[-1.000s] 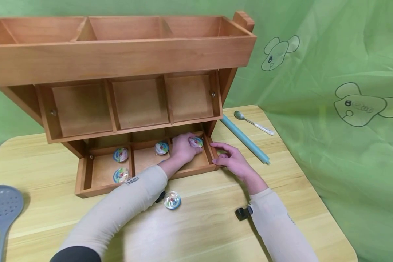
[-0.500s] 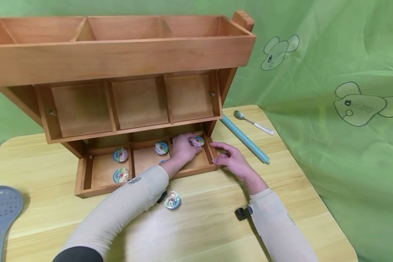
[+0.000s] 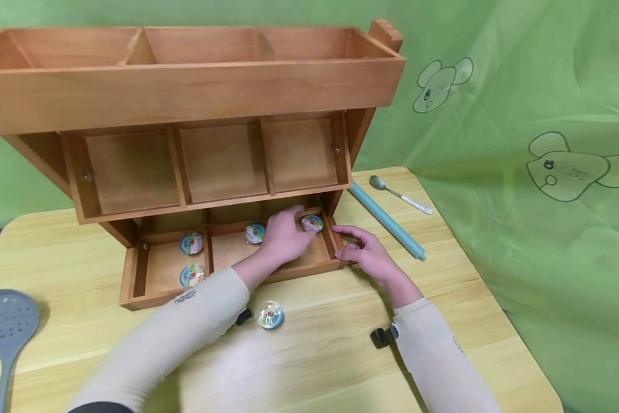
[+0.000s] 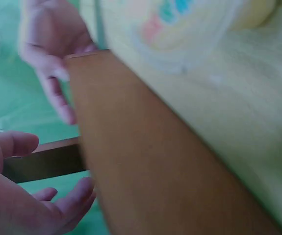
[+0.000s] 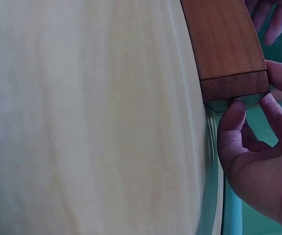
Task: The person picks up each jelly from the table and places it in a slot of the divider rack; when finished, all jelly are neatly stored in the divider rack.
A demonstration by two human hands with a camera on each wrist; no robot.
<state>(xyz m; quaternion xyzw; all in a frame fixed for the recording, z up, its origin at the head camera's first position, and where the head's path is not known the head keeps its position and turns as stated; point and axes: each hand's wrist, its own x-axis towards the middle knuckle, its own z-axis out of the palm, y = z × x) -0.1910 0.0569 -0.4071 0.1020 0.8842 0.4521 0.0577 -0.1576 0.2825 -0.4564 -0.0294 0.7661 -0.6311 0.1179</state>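
My left hand (image 3: 285,236) is in the right compartment of the low wooden tray (image 3: 156,299), beside a small jelly cup (image 3: 312,223) with a printed lid. In the left wrist view its fingers (image 4: 72,203) are spread, with nothing between them. My right hand (image 3: 367,252) holds the tray's right end; in the right wrist view the thumb (image 5: 234,117) rests on the end face. Two jelly cups (image 3: 191,244) lie in the left compartment, and another jelly cup (image 3: 255,233) is in the middle one, partly behind my left arm. One more jelly cup (image 3: 271,315) sits on the table before the tray.
Two upper wooden tiers (image 3: 195,92) with dividers overhang the low tray. A grey slotted turner (image 3: 7,318) lies at the left. Right of the rack are a teal rod (image 3: 386,220) and a metal spoon (image 3: 399,194). Green cloth (image 3: 495,229) hangs behind the table (image 3: 340,355).
My left hand has set the jelly cup down at the back of the right compartment and let go, drawing slightly left. The right hand has kept its place on the tray end.
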